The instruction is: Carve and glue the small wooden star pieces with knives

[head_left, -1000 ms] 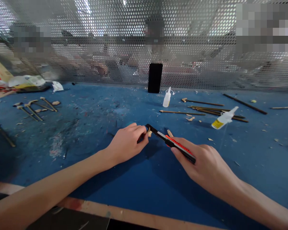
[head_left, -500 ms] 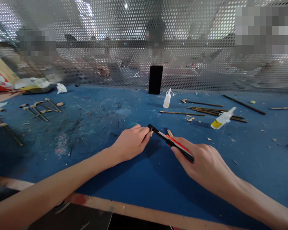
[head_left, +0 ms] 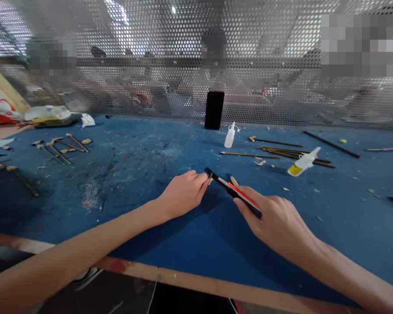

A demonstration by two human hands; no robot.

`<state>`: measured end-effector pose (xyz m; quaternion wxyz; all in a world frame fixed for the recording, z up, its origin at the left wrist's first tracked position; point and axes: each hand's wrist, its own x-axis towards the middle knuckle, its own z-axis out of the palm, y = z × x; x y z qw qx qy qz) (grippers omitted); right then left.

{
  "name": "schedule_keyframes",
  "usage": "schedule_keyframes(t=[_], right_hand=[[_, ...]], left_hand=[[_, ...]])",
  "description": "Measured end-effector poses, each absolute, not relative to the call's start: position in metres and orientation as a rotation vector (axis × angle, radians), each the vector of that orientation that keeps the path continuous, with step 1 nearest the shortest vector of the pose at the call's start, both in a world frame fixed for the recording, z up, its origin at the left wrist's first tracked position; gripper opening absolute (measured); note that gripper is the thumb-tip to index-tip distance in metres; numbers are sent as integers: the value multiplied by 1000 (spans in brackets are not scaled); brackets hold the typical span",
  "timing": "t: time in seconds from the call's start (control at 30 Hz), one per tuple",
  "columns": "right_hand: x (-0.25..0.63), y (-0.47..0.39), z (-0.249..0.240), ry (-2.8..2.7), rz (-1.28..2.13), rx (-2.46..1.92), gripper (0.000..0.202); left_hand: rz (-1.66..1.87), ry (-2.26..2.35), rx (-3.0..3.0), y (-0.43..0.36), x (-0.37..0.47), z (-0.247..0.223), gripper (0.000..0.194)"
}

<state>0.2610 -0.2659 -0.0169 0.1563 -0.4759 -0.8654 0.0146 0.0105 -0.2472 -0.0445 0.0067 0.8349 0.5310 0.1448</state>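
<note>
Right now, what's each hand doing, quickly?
Left hand: closed on a small tan piece of wood.
Right hand: closed around a black-and-red utility knife, its blade at the wood.

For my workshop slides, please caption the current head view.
Right hand angles a utility knife against a small wooden piece in the left hand.

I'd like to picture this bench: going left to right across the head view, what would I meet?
Red-printed bag, crumpled white scrap, left hand, black phone-like slab, upright bottle, tilted bottle, pale stick.
</note>
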Motion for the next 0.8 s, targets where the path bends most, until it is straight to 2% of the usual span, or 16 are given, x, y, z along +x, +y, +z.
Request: schedule_keyframes(t=[0.27,0.8], right_hand=[[258,-267,-10,-2486,86,-1403,43],[251,-267,-8,-2548,-30,-1447,37]], left_hand=[[463,1666,2598,-247,12,-42,32],[452,1672,2586,-247,11,-41,31]])
